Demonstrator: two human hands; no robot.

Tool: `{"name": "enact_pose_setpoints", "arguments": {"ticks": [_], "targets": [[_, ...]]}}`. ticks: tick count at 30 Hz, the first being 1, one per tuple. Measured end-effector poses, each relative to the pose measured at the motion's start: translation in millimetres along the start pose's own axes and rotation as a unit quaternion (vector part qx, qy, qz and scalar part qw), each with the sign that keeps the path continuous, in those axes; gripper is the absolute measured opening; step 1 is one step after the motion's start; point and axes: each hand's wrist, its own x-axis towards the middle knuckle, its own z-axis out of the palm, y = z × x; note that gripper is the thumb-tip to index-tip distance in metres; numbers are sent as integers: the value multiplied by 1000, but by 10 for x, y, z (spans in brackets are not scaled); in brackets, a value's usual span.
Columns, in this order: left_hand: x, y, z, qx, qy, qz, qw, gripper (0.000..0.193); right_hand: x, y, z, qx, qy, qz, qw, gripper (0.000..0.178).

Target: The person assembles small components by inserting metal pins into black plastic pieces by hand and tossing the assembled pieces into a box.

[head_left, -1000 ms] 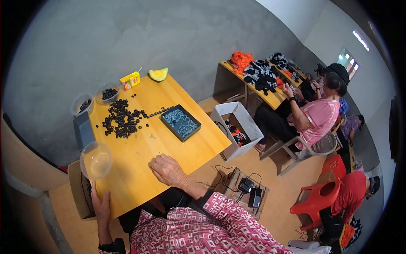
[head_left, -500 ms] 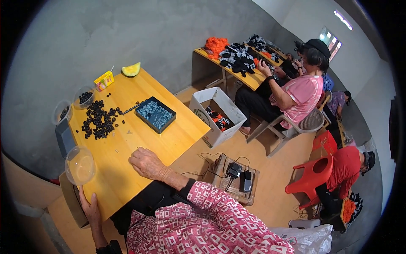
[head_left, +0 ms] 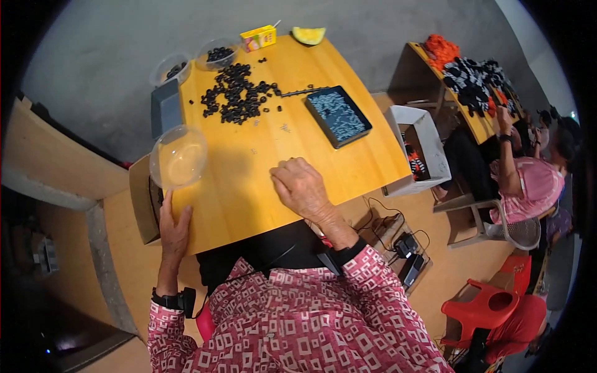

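My left hand [head_left: 175, 225] is at the left edge of the wooden table [head_left: 249, 205], fingers stretched and thumb apart. Its fingertips are just below an empty clear plastic bowl [head_left: 179, 156], close to its rim. My right hand [head_left: 303, 191] rests on the tabletop with its fingers curled under; whatever may be in them is hidden. Beyond the hands lies a heap of small black cylindrical pieces [head_left: 233, 102]. To its right, a dark tray [head_left: 353, 138] holds many small pale-blue pieces. A few tiny clear bits [head_left: 285, 128] lie between the heap and my right hand.
Two clear bowls [head_left: 214, 61] with black pieces, a yellow drink carton [head_left: 259, 38] and a melon slice [head_left: 309, 35] line the far side. A thin black rod [head_left: 305, 91] touches the tray. A white box [head_left: 429, 133] and cabled adapters [head_left: 407, 245] are at right, near a seated co-worker [head_left: 528, 183].
The view has swung left, so the table appears farther right and higher. My left thumb now shows apart from the fingers. The right hand stays on the tabletop, still curled.
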Motion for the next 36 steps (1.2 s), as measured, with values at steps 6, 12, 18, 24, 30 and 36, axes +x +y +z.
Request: {"name": "enact_pose_setpoints", "arguments": {"ticks": [6,12,18,24,30,36], "targets": [[-55,-49,20,4,9,2,1000,62,73,-53,19,-15,-60,-7,998,12],[-26,-32,-9,28,6,3,1000,61,298,73,135,-30,-142,-102,984,6],[60,-94,0,16,-3,33,999,56,431,157,359,-33,-125,-135,982,7],[61,-169,6,92,25,26,995,63,433,167,424,-1,-114,-129,985,7],[20,-184,-2,100,20,30,994,64,386,207,352,8,-51,-136,989,9],[47,19,33,127,4,-20,992,70,349,301,424,5,-39,-129,991,9]]}}
